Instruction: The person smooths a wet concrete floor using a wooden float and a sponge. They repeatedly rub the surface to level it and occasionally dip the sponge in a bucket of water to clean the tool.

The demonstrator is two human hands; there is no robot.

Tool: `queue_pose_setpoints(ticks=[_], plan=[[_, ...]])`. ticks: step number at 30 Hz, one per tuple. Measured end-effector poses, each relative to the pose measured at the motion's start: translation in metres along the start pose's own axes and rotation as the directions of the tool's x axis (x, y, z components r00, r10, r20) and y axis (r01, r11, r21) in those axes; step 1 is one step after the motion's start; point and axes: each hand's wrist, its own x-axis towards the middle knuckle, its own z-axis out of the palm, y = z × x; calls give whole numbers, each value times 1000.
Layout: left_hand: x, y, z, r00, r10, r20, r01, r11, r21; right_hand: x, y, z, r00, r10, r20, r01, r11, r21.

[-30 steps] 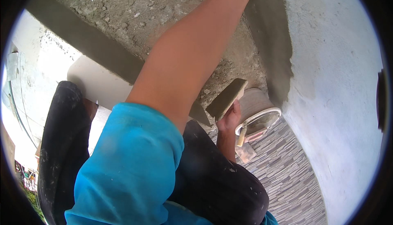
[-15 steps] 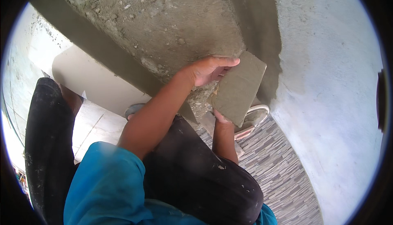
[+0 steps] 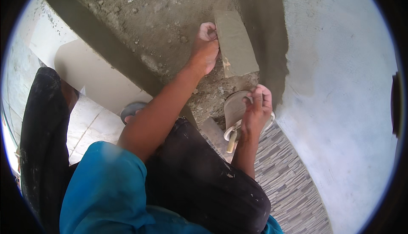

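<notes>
My left hand (image 3: 207,49) has its fingers curled at the left edge of a flat, rectangular grey board (image 3: 238,44). The board is smeared with mortar and has a chipped lower left corner. It is held over rough, crumbly mortar ground (image 3: 170,25); whether it touches that surface I cannot tell. Below the board, my right hand (image 3: 258,106) is lifted with bent fingers apart, and nothing shows in it. A pale round bucket (image 3: 233,106) sits just behind that hand. At its near rim is a short wooden handle (image 3: 232,142), whose other end is hidden.
Smooth damp mortar bands run along the left ledge (image 3: 102,34) and beside the pale right wall (image 3: 335,64). A grey flat piece (image 3: 210,132) lies by the bucket. Striped stone-pattern flooring (image 3: 293,183) is lower right, and my dark-trousered knee (image 3: 204,170) lies between my forearms.
The board has moved up and left, away from the bucket, with my left hand at its edge. My right hand has come off its lower edge, exposing more of the bucket and the wooden handle.
</notes>
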Motion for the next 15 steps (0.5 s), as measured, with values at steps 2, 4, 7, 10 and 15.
queue_pose_setpoints(ticks=[2,4,7,10,15], plan=[[19,-1,5,977,197,-81,-183,970,160,0,-60,-33,750,-609,-260,411,736,-537],[17,-14,23,932,341,-124,-278,891,358,4,-141,-100,178,-984,-5,396,76,-915],[34,-67,64,818,567,-97,-431,716,550,15,-265,-134,-396,-862,316,277,-441,-854],[30,-79,128,744,668,16,-567,619,544,23,-344,-163,-492,-533,688,-116,-744,-658],[78,-94,135,578,809,-106,-526,469,710,33,-335,-163,-399,-505,766,-157,-785,-599]])
